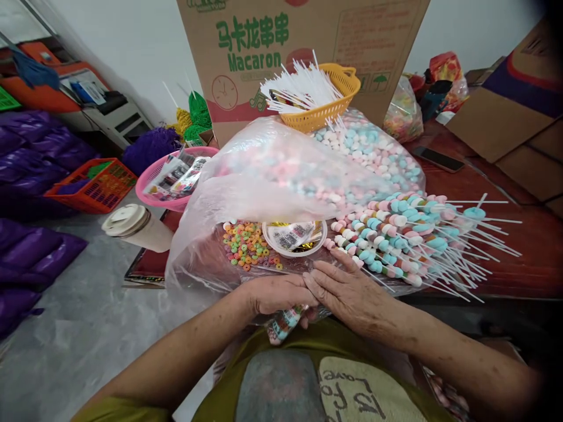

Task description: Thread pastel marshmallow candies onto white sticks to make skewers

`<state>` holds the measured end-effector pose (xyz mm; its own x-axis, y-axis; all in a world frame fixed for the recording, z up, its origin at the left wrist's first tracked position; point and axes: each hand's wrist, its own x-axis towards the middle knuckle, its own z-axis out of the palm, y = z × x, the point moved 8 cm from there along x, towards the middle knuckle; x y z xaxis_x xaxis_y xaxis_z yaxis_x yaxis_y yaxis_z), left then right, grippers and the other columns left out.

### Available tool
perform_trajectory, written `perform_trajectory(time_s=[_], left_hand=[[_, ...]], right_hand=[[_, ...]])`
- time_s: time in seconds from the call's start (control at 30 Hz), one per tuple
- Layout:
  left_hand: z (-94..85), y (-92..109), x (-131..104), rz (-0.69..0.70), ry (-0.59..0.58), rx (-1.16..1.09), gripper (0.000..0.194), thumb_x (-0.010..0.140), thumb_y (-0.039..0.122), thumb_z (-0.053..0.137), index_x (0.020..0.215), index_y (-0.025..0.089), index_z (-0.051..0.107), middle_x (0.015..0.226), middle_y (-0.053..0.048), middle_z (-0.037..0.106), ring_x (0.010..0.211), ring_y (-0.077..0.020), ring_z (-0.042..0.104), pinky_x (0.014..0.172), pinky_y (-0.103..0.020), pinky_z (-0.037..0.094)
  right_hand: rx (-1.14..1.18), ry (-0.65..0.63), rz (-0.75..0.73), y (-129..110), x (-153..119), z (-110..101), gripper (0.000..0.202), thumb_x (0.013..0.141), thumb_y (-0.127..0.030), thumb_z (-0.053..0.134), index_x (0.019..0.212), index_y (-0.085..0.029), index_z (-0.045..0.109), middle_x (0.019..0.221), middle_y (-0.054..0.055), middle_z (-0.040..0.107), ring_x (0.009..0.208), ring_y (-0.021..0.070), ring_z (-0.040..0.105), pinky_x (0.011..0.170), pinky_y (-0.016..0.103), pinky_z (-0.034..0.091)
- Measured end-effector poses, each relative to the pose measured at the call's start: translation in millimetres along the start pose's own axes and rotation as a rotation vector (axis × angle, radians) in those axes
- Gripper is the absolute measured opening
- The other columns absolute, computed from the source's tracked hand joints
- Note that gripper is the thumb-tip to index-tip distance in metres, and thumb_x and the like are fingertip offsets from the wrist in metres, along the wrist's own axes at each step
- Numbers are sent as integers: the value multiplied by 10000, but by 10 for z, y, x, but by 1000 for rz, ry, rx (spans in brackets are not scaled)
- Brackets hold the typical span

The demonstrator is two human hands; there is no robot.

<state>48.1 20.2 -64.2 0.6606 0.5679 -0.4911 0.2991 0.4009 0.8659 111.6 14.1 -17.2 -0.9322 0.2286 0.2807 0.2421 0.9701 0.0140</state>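
Observation:
A small clear packet with pink, blue and patterned parts (pixel 284 323) sticks out below my left hand (pixel 279 294), whose fingers are wrapped round it near my lap. My right hand (pixel 347 290) lies over the fingertips of my left hand, its fingers close together; what is under them is hidden. Just beyond my hands stands a round clear tub (pixel 294 239) with small printed packets. Colourful candy rings (pixel 248 243) are spread to its left. On the right lies a pile of marshmallow skewers (pixel 396 234) with white sticks. Loose marshmallows (pixel 373 152) fill a large plastic bag (pixel 246 193) behind.
A yellow basket (pixel 316 117) of white sticks stands at the back, before a big cardboard box (pixel 246 64). Left are a pink basket (pixel 165 199) with packets, a lidded cup (pixel 136 225) and an orange crate (pixel 99 190). A phone (pixel 437 158) lies at the right.

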Motion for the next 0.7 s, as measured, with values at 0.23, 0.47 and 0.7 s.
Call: perform_trajectory(time_s=[0.23,0.47,0.7], left_hand=[[-20,139,-204,150,263,1222,78,776,160,471,776,150,548,719,-64,591,635,-202,573,579,-296,425],[-285,85,-691,306,880,1064,184,867,212,389,798,181,557,724,-40,605,683,-167,562,656,-288,426],[-734,-559,-890,155,1068,-343,244,774,421,524,749,181,491,564,53,533,399,-54,409,400,-166,304]], right_hand=[[700,-272,404,27,5,453,176,787,-126,369,715,-160,526,664,64,568,617,178,518,627,358,461],[1105,-441,437,494,447,388,226,853,-272,357,748,-181,535,577,-21,529,497,100,490,474,201,386],[663,-299,424,1015,1067,785,251,669,-193,537,427,-157,484,420,-45,386,434,61,367,486,201,272]])
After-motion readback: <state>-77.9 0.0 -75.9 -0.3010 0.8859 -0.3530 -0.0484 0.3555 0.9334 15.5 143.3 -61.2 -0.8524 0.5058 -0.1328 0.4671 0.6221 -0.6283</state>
